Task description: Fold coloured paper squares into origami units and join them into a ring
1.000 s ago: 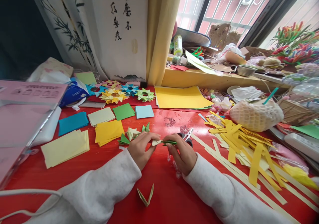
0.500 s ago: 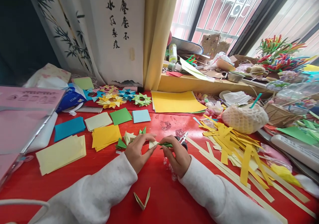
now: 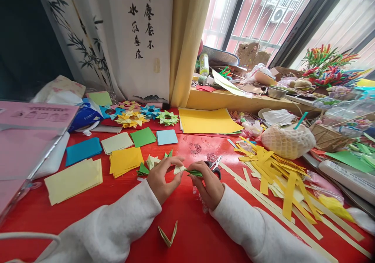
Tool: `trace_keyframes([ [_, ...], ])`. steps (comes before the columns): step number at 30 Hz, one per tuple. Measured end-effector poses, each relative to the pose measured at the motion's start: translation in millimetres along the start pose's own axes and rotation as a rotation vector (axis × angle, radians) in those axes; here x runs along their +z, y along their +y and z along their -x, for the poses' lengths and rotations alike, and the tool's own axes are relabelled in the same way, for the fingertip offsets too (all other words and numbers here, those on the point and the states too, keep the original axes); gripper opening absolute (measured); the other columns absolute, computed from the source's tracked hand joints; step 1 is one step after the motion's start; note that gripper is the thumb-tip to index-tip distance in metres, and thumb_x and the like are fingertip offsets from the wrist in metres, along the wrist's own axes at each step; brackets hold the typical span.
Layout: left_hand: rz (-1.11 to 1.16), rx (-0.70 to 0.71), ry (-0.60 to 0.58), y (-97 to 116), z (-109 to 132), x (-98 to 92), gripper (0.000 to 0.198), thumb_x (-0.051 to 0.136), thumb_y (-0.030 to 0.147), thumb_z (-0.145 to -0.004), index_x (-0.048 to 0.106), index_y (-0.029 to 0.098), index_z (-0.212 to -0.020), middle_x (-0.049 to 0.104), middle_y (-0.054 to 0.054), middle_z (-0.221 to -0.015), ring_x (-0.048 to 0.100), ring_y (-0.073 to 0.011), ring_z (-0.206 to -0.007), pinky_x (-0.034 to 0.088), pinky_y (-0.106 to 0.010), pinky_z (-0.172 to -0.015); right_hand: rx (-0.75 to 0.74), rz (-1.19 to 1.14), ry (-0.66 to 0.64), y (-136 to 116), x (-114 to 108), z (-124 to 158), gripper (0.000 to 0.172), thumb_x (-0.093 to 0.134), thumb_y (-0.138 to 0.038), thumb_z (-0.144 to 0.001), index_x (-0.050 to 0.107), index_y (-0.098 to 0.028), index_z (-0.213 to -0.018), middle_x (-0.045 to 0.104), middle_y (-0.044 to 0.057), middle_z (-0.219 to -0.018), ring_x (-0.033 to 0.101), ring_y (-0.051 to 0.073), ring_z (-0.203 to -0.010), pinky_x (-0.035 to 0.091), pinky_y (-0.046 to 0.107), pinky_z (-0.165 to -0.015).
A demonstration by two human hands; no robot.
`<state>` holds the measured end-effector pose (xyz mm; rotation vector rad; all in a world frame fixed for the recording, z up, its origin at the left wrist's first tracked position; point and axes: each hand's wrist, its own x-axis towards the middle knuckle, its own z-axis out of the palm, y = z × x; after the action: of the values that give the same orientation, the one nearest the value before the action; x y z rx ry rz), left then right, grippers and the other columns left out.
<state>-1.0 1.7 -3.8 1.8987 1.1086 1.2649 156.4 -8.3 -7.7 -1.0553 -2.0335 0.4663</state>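
Observation:
Between thumb and fingers, my left hand pinches a pale cream folded paper piece. My right hand is closed on a green folded paper piece, whose tip meets the cream one. How far the two pieces are joined is hidden by my fingers. Just behind my left hand lie several green and cream folded pieces. A single cream V-shaped folded piece stands on the red table nearer to me. Scissors with black handles lie beyond my right hand.
Stacks of blue, yellow and cream paper lie on the left. Finished paper star rings sit behind them. Yellow and cream paper strips spread over the right side, near a netted fruit with a straw.
Both hands stay almost in place, still holding the folded paper. A little more of the green piece shows at my right fingertips. The whole view has shifted slightly.

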Motion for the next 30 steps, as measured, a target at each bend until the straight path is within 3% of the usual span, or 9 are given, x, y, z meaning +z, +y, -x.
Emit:
trace_keyframes([
  [9,0.078,-0.031,-0.026,-2.8,-1.6,0.0,0.021,0.049,0.013,-0.068,0.049,0.018,-0.088,0.057,-0.007,-0.101,0.052,-0.0170,-0.098,0.046,-0.032,-0.082,-0.033,0.059,0.035,0.2,1.1,-0.4,0.013,0.040,-0.024,-0.082,0.043,-0.018,-0.093,0.055,0.007,-0.086,0.054,0.012,-0.063,0.046,0.024,-0.054],
  [14,0.101,-0.042,-0.004,-2.8,-1.6,1.9,0.019,0.050,0.015,-0.068,0.050,0.018,-0.087,0.058,-0.007,-0.100,0.052,-0.0175,-0.097,0.047,-0.032,-0.080,-0.130,0.063,0.064,1.9,-0.5,-0.5,0.011,0.041,-0.022,-0.082,0.044,-0.019,-0.091,0.056,0.007,-0.087,0.057,0.014,-0.075,0.047,0.025,-0.061],
  [25,0.137,-0.115,-0.048,0.3,-2.1,-2.2,0.015,0.049,0.020,-0.072,0.050,0.018,-0.087,0.057,-0.007,-0.101,0.052,-0.0173,-0.098,0.047,-0.033,-0.081,-0.188,0.123,0.008,4.6,-1.8,1.1,0.015,0.041,-0.017,-0.081,0.048,-0.018,-0.094,0.055,0.008,-0.090,0.057,0.014,-0.076,0.048,0.025,-0.063],
  [30,0.156,-0.121,-0.052,-3.7,-2.3,-1.7,0.015,0.049,0.023,-0.073,0.050,0.018,-0.087,0.056,-0.008,-0.102,0.051,-0.0185,-0.101,0.047,-0.034,-0.081,-0.094,0.052,0.019,6.4,-1.3,2.7,0.018,0.045,-0.020,-0.079,0.045,-0.019,-0.097,0.055,0.007,-0.090,0.056,0.012,-0.068,0.047,0.023,-0.057],
])
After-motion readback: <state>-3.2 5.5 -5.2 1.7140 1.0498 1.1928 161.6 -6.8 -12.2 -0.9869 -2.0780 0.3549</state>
